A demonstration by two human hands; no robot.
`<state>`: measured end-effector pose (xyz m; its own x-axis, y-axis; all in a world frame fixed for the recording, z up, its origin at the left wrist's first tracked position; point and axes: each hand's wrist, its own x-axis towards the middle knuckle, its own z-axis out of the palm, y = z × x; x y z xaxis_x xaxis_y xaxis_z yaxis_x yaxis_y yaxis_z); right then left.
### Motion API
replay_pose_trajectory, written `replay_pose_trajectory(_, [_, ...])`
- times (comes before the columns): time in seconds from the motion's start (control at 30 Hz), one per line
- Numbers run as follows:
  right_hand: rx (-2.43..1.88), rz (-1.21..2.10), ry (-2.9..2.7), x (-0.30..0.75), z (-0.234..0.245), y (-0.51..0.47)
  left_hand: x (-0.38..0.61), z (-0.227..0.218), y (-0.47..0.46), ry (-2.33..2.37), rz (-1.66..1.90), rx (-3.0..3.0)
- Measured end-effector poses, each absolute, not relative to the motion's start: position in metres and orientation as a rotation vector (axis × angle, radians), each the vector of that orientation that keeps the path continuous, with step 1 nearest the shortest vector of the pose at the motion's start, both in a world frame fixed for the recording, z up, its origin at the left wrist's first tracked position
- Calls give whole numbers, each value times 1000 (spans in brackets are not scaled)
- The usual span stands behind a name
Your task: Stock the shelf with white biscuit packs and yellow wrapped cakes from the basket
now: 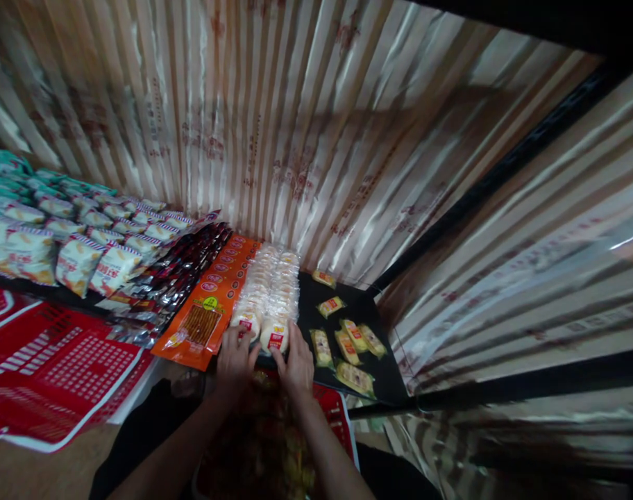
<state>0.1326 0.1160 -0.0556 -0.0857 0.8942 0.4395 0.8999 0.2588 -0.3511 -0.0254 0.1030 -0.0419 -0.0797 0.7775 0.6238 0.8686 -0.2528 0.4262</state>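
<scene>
Left hand and right hand: both at the near edge of a dark shelf, fingers spread and loosely curled against the front packets of two rows of white round snack packs, the left on the left row, the right on the right row; neither hand closes around a packet, both press or steady the row ends. Risk, as a judgement: the packs stand shingled one on another in long files running back toward the wall, so an uneven push from either hand could buckle a file sideways, spilling packs onto the orange packets touching on the left or over the shelf's front lip into the red basket below. The packs' slick film would make them prone to slide. Appearance of the packs: pale, disc-shaped, clear-wrapped, each front one bearing a small red-and-yellow label; finer print is blurred and probably not readable. Adjoining stock, outward: small yellow packets scattered loose on the bare shelf to the right, well apart from each other; dark glossy packets left of the orange ones; white-and-yellow bags further left; teal bags at the far end. Striped metallic sheeting lines the back and right side.
</scene>
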Motion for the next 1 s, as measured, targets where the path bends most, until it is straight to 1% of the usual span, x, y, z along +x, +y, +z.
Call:
replay_pose_trajectory(0.47, [-1656,-64,-1957,128,-56,119,-20,-46,111,-1907,-1255,-2048])
replay_pose_trajectory(0.83, [-1699,39,-1947,129,-58,120,-26,-48,102,-1838,-1249,-2112])
replay_pose_trajectory(1.0, [-1631,89,-1921,134,-58,113,-27,-47,90,-1783,-1297,-2153])
